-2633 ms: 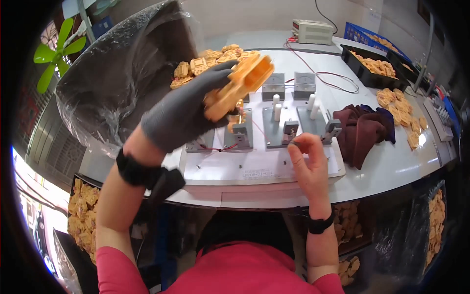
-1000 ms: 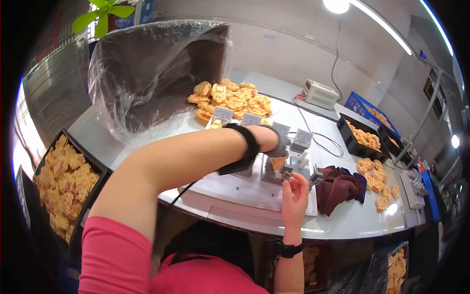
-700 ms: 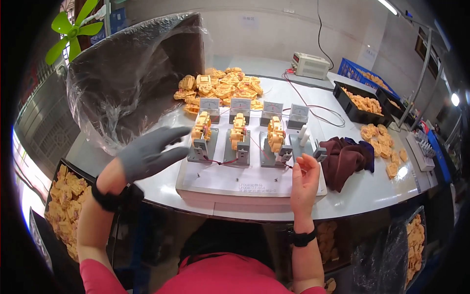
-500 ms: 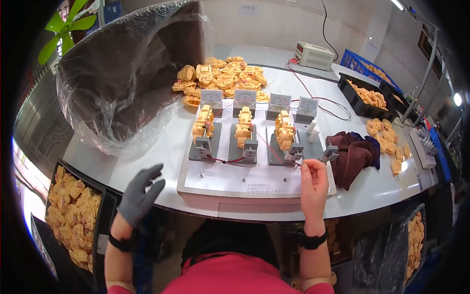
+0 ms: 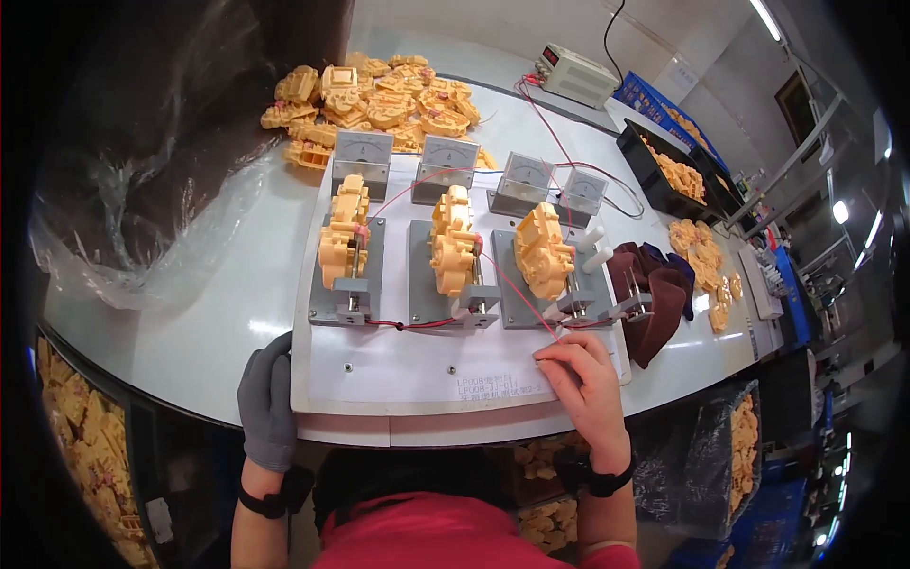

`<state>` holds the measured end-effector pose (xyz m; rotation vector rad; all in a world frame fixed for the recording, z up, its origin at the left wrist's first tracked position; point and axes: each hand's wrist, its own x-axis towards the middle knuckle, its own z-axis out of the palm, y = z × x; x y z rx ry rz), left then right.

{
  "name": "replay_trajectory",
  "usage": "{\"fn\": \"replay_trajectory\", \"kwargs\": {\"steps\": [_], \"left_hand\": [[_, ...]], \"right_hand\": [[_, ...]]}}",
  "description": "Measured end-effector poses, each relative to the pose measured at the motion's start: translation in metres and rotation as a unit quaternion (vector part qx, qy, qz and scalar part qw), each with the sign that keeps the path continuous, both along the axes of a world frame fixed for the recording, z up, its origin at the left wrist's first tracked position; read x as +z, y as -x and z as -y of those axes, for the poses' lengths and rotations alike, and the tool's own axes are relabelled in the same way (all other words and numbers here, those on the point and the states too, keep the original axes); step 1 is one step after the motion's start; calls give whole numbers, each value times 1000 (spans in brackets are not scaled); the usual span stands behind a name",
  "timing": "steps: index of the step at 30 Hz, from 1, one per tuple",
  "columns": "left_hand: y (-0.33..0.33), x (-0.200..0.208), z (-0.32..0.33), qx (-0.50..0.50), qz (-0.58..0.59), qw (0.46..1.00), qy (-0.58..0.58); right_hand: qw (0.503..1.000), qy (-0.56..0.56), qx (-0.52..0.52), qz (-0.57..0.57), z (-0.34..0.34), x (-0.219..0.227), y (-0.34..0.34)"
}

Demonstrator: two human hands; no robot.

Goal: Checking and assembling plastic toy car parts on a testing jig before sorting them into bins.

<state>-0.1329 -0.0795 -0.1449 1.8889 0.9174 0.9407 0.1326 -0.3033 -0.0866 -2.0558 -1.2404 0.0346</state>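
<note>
My bare right hand point(image 5: 586, 384) is at the front right of a white board point(image 5: 398, 379), thumb and fingers pinched on the end of a thin red wire point(image 5: 517, 292). That wire runs back to the middle yellow plastic gearbox point(image 5: 453, 242). Another yellow gearbox point(image 5: 544, 254) stands just beyond my right hand, and a third gearbox point(image 5: 344, 237) is at the left. Each sits upright on a grey stand with a metal clamp block. My grey-gloved left hand point(image 5: 268, 403) rests against the board's left edge, fingers pressed together; their tips are partly hidden.
Several analog panel meters point(image 5: 363, 156) line the board's back. Behind lies a heap of yellow gearboxes point(image 5: 389, 100). A power supply point(image 5: 576, 74), a black bin point(image 5: 668, 175) and a brown cloth point(image 5: 659, 299) are to the right. A large plastic bag point(image 5: 142, 190) stands at the left.
My left hand has come to the board's left edge, its fingers drawn together from apart. My right hand has moved slightly toward me with the red wire. The view has shifted.
</note>
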Motion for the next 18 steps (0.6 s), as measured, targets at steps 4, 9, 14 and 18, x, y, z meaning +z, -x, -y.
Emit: {"fn": "replay_trajectory", "kwargs": {"steps": [4,9,14,18], "left_hand": [[-3,-1,1,10,19,1000,7],[-3,-3,-1,-5,25,999,-32],[0,-1,0,1,23,999,-32],[3,-1,1,6,24,999,-32]], "right_hand": [[999,18,-37,23,-1,-3,2],[998,23,-58,-12,-3,-5,5],[999,4,-52,-11,-5,-7,8],[998,-22,-54,22,-8,-13,10]]}}
